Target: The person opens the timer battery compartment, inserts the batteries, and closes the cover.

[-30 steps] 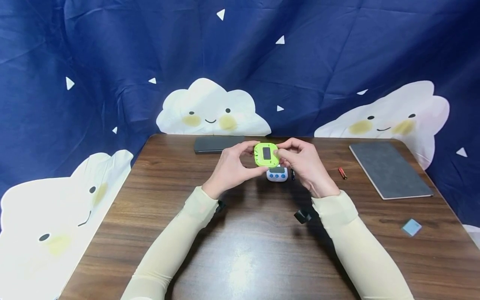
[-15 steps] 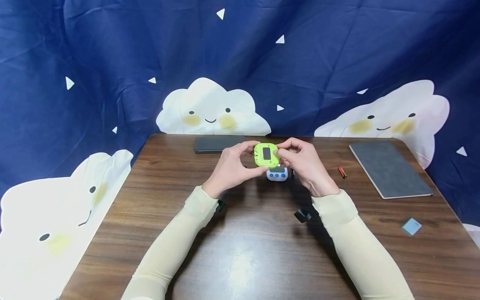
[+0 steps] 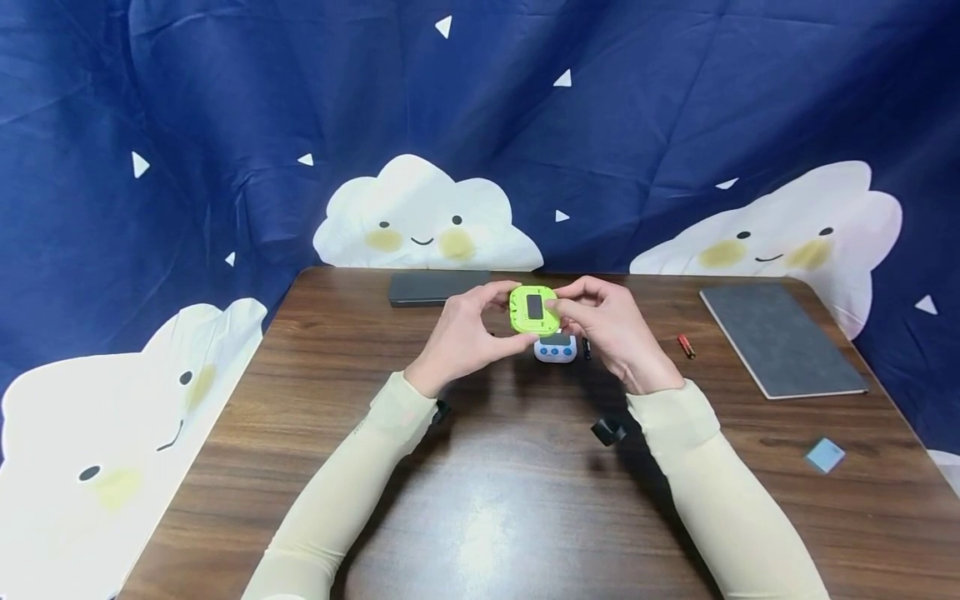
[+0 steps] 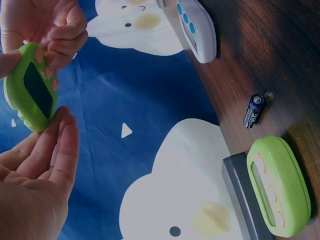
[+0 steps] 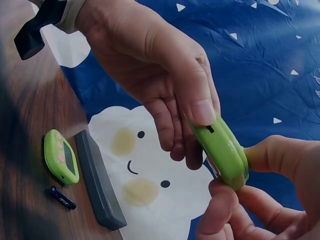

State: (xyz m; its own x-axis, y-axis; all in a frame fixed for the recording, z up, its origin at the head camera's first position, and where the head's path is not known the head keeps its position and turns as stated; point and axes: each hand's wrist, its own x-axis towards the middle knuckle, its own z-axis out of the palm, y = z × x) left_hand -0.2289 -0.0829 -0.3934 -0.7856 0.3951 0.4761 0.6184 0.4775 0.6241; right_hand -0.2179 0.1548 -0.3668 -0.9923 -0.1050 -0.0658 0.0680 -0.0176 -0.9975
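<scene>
Above the table, both hands hold a lime-green digital timer (image 3: 519,312), its back with a dark rectangle toward the head view. My left hand (image 3: 465,340) pinches it by the edges, fingers at the top and thumb at the bottom. The thumb of my right hand (image 3: 611,329) presses on its right side, with the other fingers curled behind. In the left wrist view the timer's dark screen and pink buttons show. Behind and below it on the table sits a white timer (image 3: 555,350) with blue buttons, partly covered in the head view.
A second green timer (image 4: 285,187) lies by a dark grey case (image 3: 427,288), a blue battery (image 4: 254,111) near it. A dark battery (image 3: 587,348) is beside the white timer. Rightward are a red battery (image 3: 686,346), a grey notebook (image 3: 780,337) and a light blue square pad (image 3: 825,455).
</scene>
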